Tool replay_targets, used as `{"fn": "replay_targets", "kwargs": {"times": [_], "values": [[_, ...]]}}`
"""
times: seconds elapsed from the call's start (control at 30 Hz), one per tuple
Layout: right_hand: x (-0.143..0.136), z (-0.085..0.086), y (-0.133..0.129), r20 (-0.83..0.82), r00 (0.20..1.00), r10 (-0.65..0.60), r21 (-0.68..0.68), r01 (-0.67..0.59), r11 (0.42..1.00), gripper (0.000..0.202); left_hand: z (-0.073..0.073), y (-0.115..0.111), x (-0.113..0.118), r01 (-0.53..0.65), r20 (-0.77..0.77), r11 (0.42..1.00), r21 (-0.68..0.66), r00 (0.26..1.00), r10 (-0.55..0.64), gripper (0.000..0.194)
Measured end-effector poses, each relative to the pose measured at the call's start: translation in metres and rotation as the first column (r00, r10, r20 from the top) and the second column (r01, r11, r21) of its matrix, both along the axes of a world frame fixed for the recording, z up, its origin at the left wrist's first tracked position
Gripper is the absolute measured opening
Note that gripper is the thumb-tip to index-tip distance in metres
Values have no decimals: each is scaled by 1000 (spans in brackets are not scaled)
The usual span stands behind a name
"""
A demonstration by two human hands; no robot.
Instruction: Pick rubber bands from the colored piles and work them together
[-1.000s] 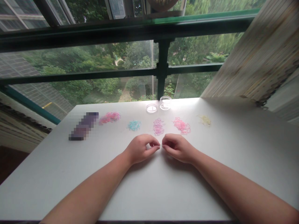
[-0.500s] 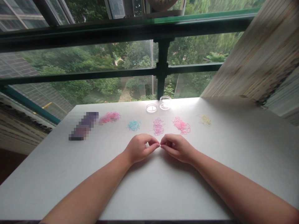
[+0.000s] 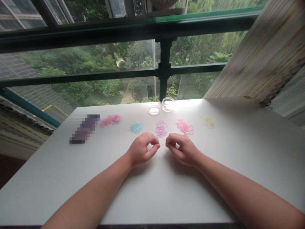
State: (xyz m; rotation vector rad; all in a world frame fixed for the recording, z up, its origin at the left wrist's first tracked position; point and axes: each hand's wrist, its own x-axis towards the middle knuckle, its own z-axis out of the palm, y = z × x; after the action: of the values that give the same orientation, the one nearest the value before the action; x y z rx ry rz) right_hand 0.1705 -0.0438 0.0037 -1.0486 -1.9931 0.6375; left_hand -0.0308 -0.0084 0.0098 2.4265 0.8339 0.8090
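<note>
My left hand (image 3: 144,149) and my right hand (image 3: 182,149) face each other above the white table (image 3: 133,200), each pinched. Between their fingertips stretches a thin pale band (image 3: 162,145), held at both ends. Just beyond them lies a pile of purple bands (image 3: 161,128), with a pink pile (image 3: 185,127) to its right. A blue pile (image 3: 136,128) is beyond my left hand. Farther left sits a mixed pink pile (image 3: 111,120), and a small yellow pile (image 3: 208,122) lies to the right.
A round clear lid (image 3: 154,110) and a clear round container (image 3: 168,105) stand at the table's back edge, by the window. A dark, pixelated oblong object (image 3: 85,128) lies at the left. A striped curtain (image 3: 257,54) hangs at the right.
My hands have moved a little apart, opening a gap between the fingertips. The thin band now shows stretched across it.
</note>
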Motion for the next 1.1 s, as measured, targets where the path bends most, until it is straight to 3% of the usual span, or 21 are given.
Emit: {"fn": "replay_targets", "kwargs": {"times": [0.27,0.57,0.7,0.8,0.87,1.1], "values": [[8,-1,5,-19,993,-120,8,120,993,11,1,13,-12,-98,14,995,36,995,97,10],[1,-7,0,58,996,63,-49,-60,997,10,1,13,-13,0,-72,1000,26,997,1,8],[6,-7,1,73,997,19,-102,-12,995,7,3,38,-37,-191,-55,974,123,979,199,12],[8,-8,3,66,998,11,-119,-3,993,7,-1,58,-56,-409,-37,899,154,907,419,13],[8,-8,3,65,998,17,-126,-8,992,7,-4,65,-63,-494,-45,858,140,863,504,14],[9,-9,3,53,999,3,-131,4,991,7,-11,68,-63,-540,-95,836,104,831,548,15]]}}
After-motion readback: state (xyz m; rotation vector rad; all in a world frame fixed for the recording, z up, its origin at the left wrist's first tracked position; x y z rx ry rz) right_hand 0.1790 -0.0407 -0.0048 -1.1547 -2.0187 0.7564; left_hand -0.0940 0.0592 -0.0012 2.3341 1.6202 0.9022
